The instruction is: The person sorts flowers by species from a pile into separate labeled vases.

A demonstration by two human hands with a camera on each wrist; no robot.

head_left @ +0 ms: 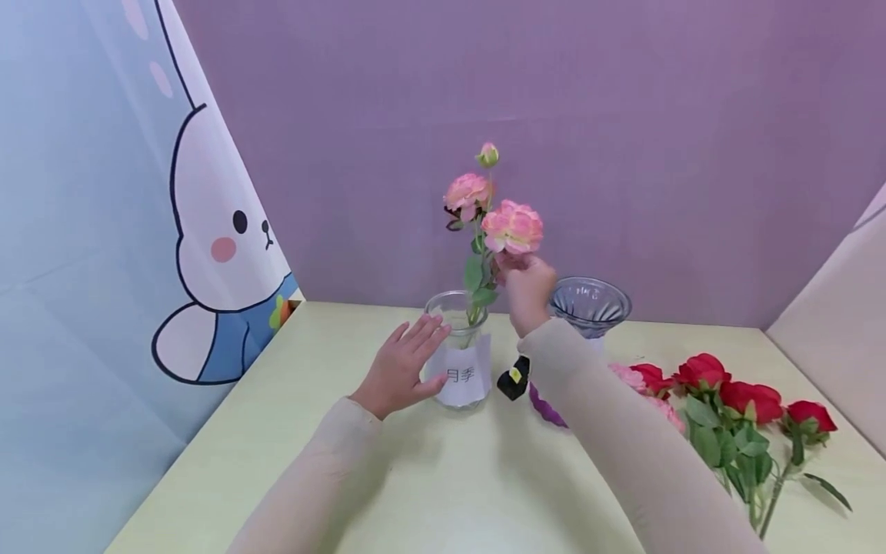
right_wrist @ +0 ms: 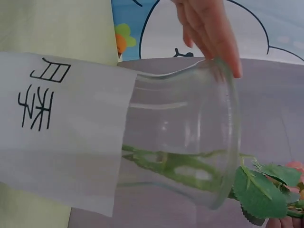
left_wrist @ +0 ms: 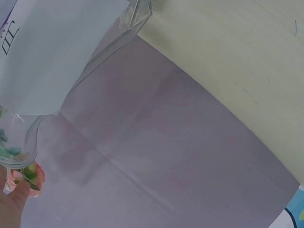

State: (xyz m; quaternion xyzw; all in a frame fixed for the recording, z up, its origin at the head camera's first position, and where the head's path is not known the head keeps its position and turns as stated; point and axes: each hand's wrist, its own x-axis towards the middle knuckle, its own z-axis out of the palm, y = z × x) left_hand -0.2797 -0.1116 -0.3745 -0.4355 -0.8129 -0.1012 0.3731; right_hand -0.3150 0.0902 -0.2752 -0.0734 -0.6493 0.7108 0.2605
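Observation:
A clear glass vase (head_left: 453, 308) with a handwritten white paper label (right_wrist: 71, 128) stands upright near the back of the table. Straight fingers of my left hand (head_left: 404, 369) rest against its left side and rim; the right wrist view also shows this left hand (right_wrist: 209, 28) at the rim. Above and right of the vase, my right hand (head_left: 529, 292) grips the stem of a pink flower spray (head_left: 514, 227) just under its largest bloom. Its green stem (right_wrist: 185, 166) reaches down inside the glass; the label hides the lower end.
A fluted glass vase (head_left: 591, 304) stands to the right, partly behind my right sleeve. Red roses (head_left: 751, 400) with leafy stems and some pink blooms (head_left: 630, 377) lie at the right. A small black object (head_left: 514, 378) shows below my right wrist. A purple backdrop (head_left: 623, 154) rises behind the table.

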